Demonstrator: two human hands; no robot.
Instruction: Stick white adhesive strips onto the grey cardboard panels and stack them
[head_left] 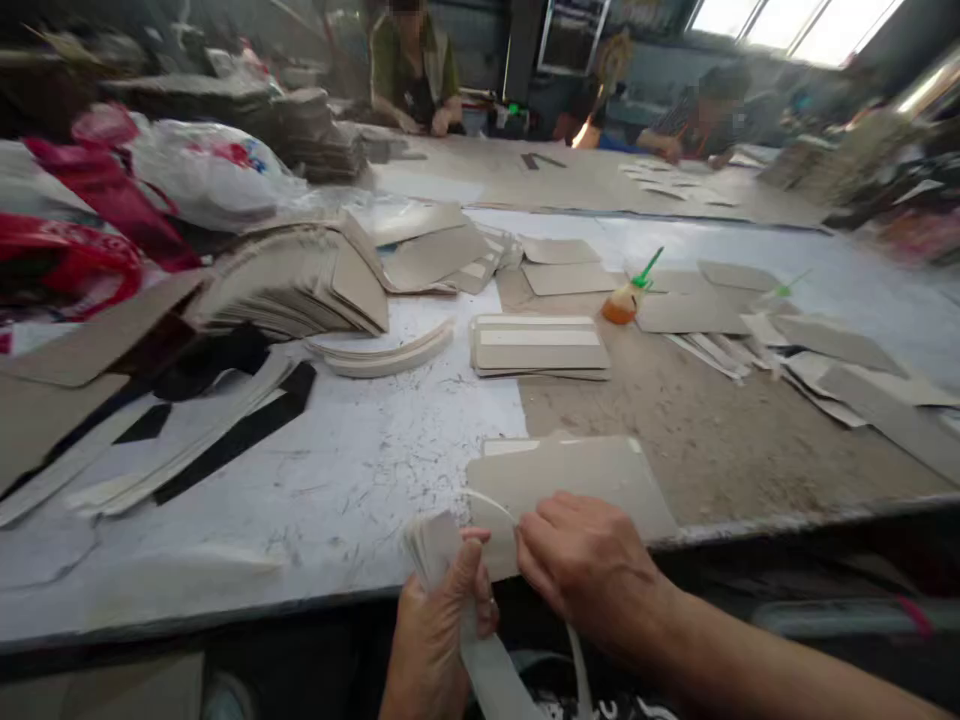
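Observation:
At the table's front edge my left hand (442,620) is closed round a bundle of pale strips (433,548), whose fanned ends stick up above the thumb and whose tails hang below the edge. To its right, my right hand (589,565) is closed on a narrow white strip (487,500); one end curves out to the left and the rest hangs beneath the hand. Under and behind this hand lies a grey card sheet (562,475) with rounded corners. Farther back sits a stack of grey cards (540,355) with a white band across the top one.
A bottle of orange-brown liquid with a green nozzle (621,302) stands right of centre. Leaning cards (300,280), curved strips (386,355) and black-and-white strips (225,440) lie left. Loose cards (840,340) cover the right. Two people work at the far table (480,165).

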